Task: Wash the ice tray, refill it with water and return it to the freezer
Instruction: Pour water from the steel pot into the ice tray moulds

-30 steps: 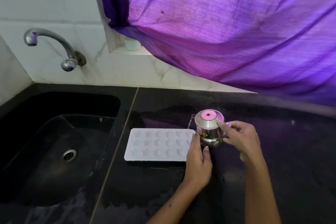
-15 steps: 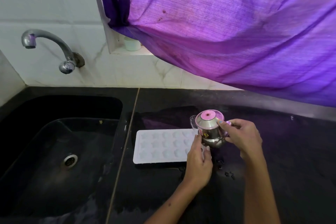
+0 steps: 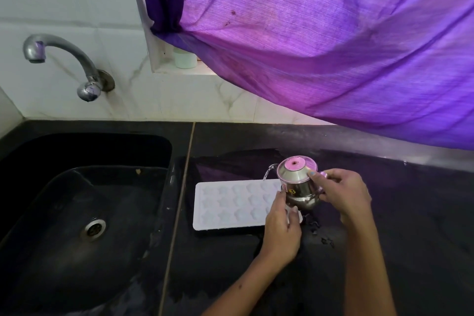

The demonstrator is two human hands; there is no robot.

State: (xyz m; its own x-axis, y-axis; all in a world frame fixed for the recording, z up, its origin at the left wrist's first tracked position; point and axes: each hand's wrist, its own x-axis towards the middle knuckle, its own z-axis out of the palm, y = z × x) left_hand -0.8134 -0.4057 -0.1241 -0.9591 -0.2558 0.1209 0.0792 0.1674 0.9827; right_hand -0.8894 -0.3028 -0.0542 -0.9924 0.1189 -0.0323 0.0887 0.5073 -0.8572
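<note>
Your right hand (image 3: 343, 194) grips the steel pot (image 3: 298, 182), your left hand (image 3: 282, 228) pins the ice tray (image 3: 230, 204) on the tabletop (image 3: 384, 226) beside the sink (image 3: 77, 187). Pour slowly, cavity by cavity.

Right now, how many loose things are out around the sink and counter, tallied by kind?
Ice trays: 1, white ice tray on the counter
Steel jugs: 1, steel jug tilted over the tray
Small pale containers: 1, pale container on the window ledge
Total: 3
</note>
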